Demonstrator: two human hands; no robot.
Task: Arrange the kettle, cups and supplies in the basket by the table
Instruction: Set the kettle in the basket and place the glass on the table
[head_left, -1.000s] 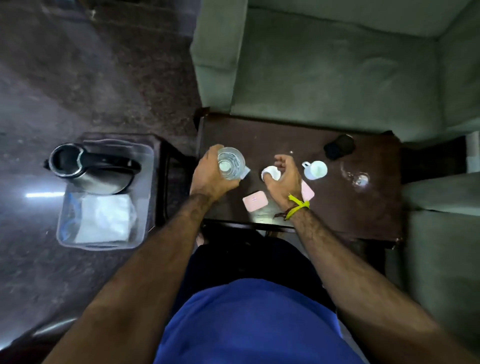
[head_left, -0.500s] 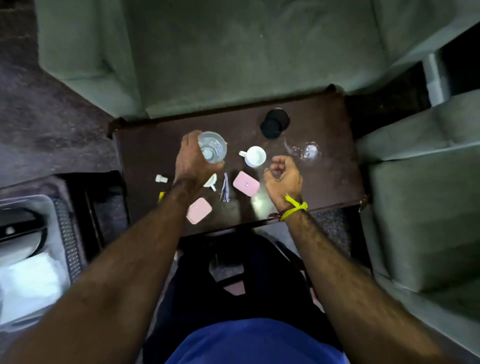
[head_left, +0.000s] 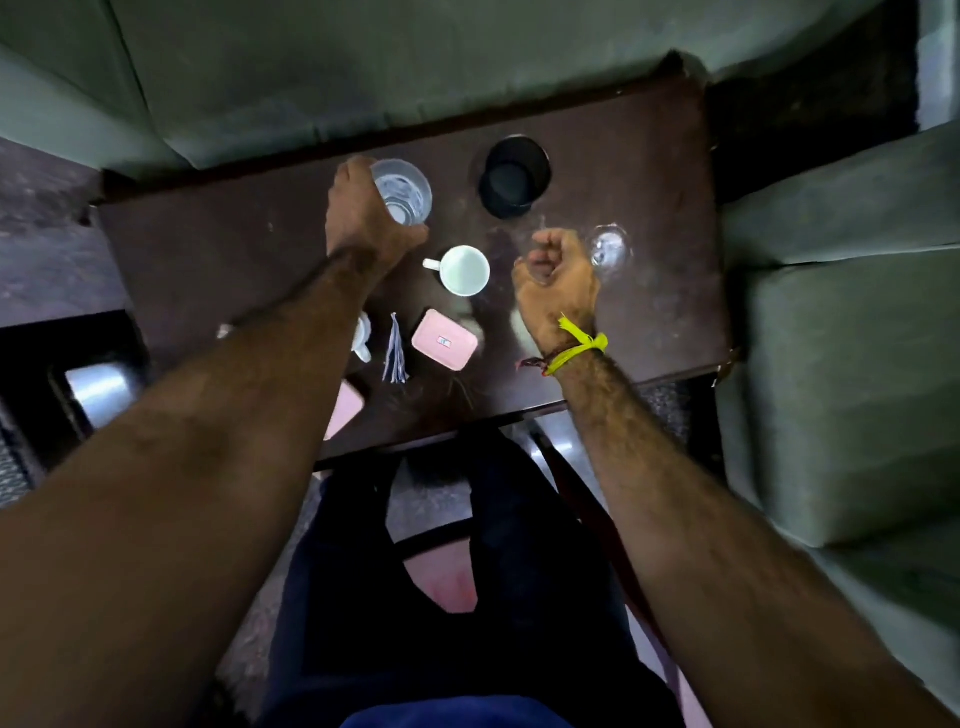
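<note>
Lowest in the frame, both bare forearms rise from the bottom corners toward a dark wooden table (head_left: 208, 249) that fills the middle band of the picture. At the table's near edge, partly hidden beneath the left forearm, lies a pink packet (head_left: 344, 408); just beyond it sit a second pink packet (head_left: 444, 340), a small bundle of pale sachets (head_left: 395, 349) to its left, and a white piece (head_left: 362, 338) that the forearm mostly covers, so what it is cannot be told. Right of centre the right hand (head_left: 558, 280), with a yellow band (head_left: 579, 345) tied at the wrist, hovers above the table with its fingers curled into a loose fist; it grasps nothing and touches nothing. Between the two hands stands a white cup (head_left: 464, 270), upright, its handle pointing to the left, apart from both hands. Further up, left of centre, the left hand (head_left: 363, 215) wraps its fingers and thumb round a clear glass (head_left: 402, 191), gripping it from the left side; whether the glass rests on the table or is lifted cannot be told. To the right of the glass sits a round black cup (head_left: 511, 179), and a second clear glass (head_left: 609, 248) stands just beside the right hand. Green sofa cushions (head_left: 363, 67) fill the top of the frame.
</note>
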